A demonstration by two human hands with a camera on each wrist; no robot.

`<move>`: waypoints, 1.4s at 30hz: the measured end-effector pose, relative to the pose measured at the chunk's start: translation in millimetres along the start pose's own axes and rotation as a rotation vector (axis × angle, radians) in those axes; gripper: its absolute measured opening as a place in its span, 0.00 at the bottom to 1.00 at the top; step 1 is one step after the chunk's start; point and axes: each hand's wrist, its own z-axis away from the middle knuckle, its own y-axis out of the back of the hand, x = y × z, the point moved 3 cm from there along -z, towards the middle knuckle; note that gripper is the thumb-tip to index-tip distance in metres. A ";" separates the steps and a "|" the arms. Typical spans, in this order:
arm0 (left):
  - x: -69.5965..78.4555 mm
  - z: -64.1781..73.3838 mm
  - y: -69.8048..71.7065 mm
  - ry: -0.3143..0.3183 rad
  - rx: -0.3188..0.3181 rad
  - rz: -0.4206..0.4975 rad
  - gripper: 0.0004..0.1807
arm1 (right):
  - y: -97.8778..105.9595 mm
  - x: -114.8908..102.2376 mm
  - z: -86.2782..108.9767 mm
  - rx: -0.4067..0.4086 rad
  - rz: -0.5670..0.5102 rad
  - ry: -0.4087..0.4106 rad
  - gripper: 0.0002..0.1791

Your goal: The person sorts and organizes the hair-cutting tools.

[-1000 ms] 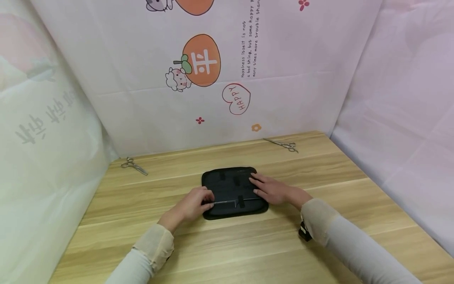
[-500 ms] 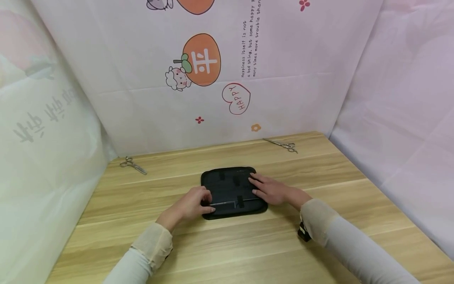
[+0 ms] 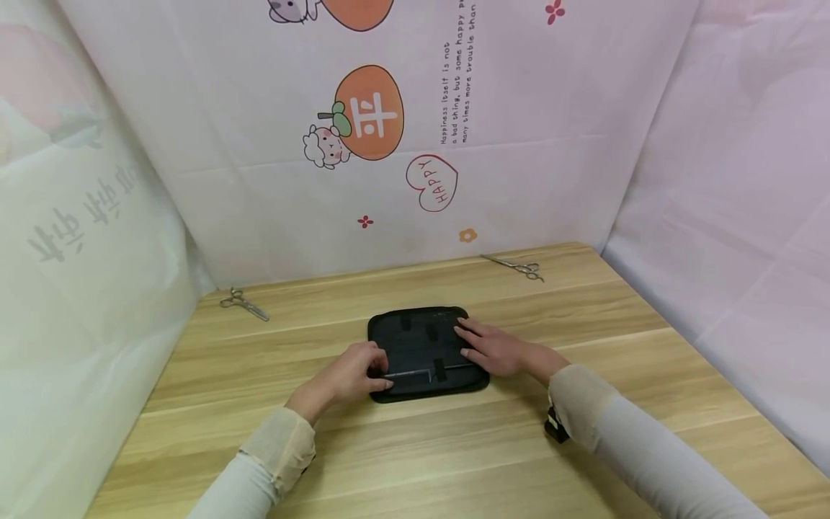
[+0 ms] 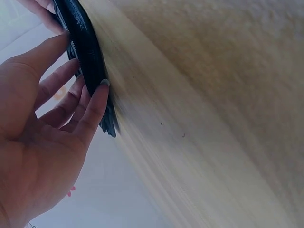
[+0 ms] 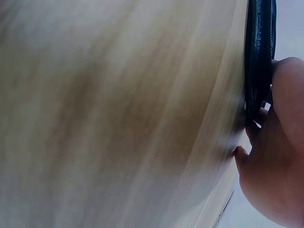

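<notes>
A flat black zip case (image 3: 415, 346) with rounded corners lies on the wooden table in the head view. Short dark straps cross its panel, and a thin pale line runs along a flap edge near its front. My left hand (image 3: 346, 371) is at the case's left edge, fingers curled over it and thumb on its front left part. In the left wrist view, the left hand's little finger touches the case's zipped side (image 4: 85, 45). My right hand (image 3: 498, 349) rests on the right edge of the case with its fingers laid out; its thumb is hard to make out.
Toothed scissors (image 3: 243, 304) lie at the table's back left, and slim long-bladed scissors (image 3: 515, 267) at the back right. White printed cloth (image 3: 519, 166) hangs behind the table and at both sides. A small black device (image 3: 556, 425) shows at the right wrist.
My left thumb has shifted slightly toward the front of the case, away from the flap's pale line. The right hand and the case stay in place.
</notes>
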 end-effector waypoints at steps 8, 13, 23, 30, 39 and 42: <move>1.5 0.9 1.3 -0.002 0.012 -0.003 0.06 | -1.9 0.5 -0.3 -0.005 -0.004 -0.011 0.35; 2.5 2.6 4.7 0.016 0.015 -0.018 0.06 | -1.1 -5.4 0.8 0.008 0.018 -0.003 0.36; -9.6 7.6 17.6 0.073 0.063 -0.076 0.08 | -1.5 -8.5 1.2 0.008 0.021 -0.032 0.37; -25.5 13.1 35.0 0.127 0.078 -0.113 0.10 | -5.6 -0.2 -2.3 0.003 0.051 -0.058 0.37; -61.1 24.0 62.2 0.224 0.099 -0.120 0.14 | -8.1 3.4 -3.6 0.014 0.093 -0.040 0.37; -74.8 30.1 67.6 0.267 0.093 -0.113 0.14 | -8.2 2.4 -3.2 0.017 0.094 -0.034 0.37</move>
